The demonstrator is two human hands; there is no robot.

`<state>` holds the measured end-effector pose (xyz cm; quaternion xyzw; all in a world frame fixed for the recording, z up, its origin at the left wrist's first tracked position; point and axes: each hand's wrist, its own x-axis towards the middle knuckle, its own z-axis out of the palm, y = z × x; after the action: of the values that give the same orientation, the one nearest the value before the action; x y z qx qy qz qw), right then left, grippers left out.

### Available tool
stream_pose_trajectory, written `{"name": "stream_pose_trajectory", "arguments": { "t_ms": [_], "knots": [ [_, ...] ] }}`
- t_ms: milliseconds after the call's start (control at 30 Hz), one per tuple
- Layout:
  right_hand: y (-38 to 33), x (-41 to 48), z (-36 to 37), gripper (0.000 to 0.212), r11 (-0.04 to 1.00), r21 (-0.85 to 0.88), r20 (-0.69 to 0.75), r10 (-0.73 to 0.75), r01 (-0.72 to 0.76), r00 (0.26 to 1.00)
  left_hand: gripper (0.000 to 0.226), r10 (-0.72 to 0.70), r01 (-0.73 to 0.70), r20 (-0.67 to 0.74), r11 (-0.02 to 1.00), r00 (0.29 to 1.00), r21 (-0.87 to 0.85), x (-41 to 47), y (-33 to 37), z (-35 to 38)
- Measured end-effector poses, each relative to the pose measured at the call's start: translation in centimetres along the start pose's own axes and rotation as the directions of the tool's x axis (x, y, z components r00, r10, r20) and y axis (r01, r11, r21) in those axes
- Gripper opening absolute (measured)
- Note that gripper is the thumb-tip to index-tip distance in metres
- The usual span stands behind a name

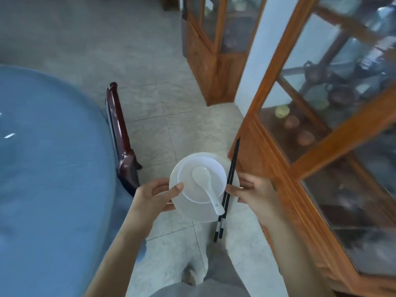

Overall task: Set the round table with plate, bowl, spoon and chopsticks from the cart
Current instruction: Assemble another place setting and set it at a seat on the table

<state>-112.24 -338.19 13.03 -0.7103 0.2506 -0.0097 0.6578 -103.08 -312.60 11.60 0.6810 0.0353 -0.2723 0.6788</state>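
Observation:
I carry a white plate (192, 212) in front of me above the floor. A white bowl (194, 192) sits on it, and a white spoon (206, 186) lies in the bowl with its handle over the near rim. My left hand (153, 195) grips the plate's left edge, thumb on top. My right hand (255, 192) holds the plate's right edge and pins a pair of black chopsticks (230, 174) across it with the thumb. The round table (49, 168) with a blue cloth is to my left.
A dark red wooden chair (120, 133) stands tucked against the table's right side. Wooden glass-fronted cabinets (321, 129) with teapots and cups line the right. Tiled floor (162, 108) stretches ahead between the chair and the cabinets.

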Motion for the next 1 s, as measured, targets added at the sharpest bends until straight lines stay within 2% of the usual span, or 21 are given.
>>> {"name": "stream_pose_trajectory", "arguments": {
  "t_ms": [100, 200, 367, 500, 667, 767, 867, 1000],
  "knots": [
    [-1.9, 7.4, 0.5, 0.031, 1.0, 0.0, 0.073, -0.016, 0.016, 0.997, 0.044, 0.017, -0.019, -0.045, 0.999, 0.999, -0.044, 5.4, 1.7, -0.3],
    [-4.1, 15.5, 1.3, 0.032, 0.999, -0.017, 0.154, -0.039, 0.043, 0.987, 0.044, 0.039, -0.05, -0.122, 0.995, 0.992, -0.087, 11.1, 3.7, -0.6],
    [-8.7, 29.9, 3.8, 0.032, 0.986, -0.134, 0.342, -0.046, 0.097, 0.939, 0.047, 0.051, -0.103, -0.306, 0.983, 0.951, -0.154, 19.4, 6.9, -1.2],
    [-12.9, 39.3, 8.4, 0.052, 0.974, -0.169, 0.527, -0.042, 0.153, 0.849, 0.052, 0.046, -0.156, -0.461, 0.967, 0.886, -0.202, 23.5, 9.8, -2.7],
    [-16.0, 47.0, 17.0, 0.035, 0.959, -0.209, 0.707, 0.011, 0.193, 0.707, 0.052, -0.03, -0.207, -0.63, 0.931, 0.776, -0.3, 26.0, 11.6, -6.8],
    [-16.8, 50.2, 23.5, 0.038, 0.946, -0.232, 0.788, 0.045, 0.228, 0.614, 0.039, -0.068, -0.276, -0.706, 0.891, 0.705, -0.361, 27.0, 11.5, -9.8],
    [-17.5, 52.3, 30.4, 0.043, 0.926, -0.246, 0.856, 0.069, 0.286, 0.512, 0.04, -0.12, -0.34, -0.785, 0.854, 0.608, -0.394, 27.8, 11.0, -13.0],
    [-17.7, 53.5, 39.2, 0.048, 0.898, -0.254, 0.915, 0.103, 0.358, 0.39, 0.033, -0.161, -0.378, -0.843, 0.84, 0.513, -0.39, 28.1, 9.5, -16.8]
  ]
}}
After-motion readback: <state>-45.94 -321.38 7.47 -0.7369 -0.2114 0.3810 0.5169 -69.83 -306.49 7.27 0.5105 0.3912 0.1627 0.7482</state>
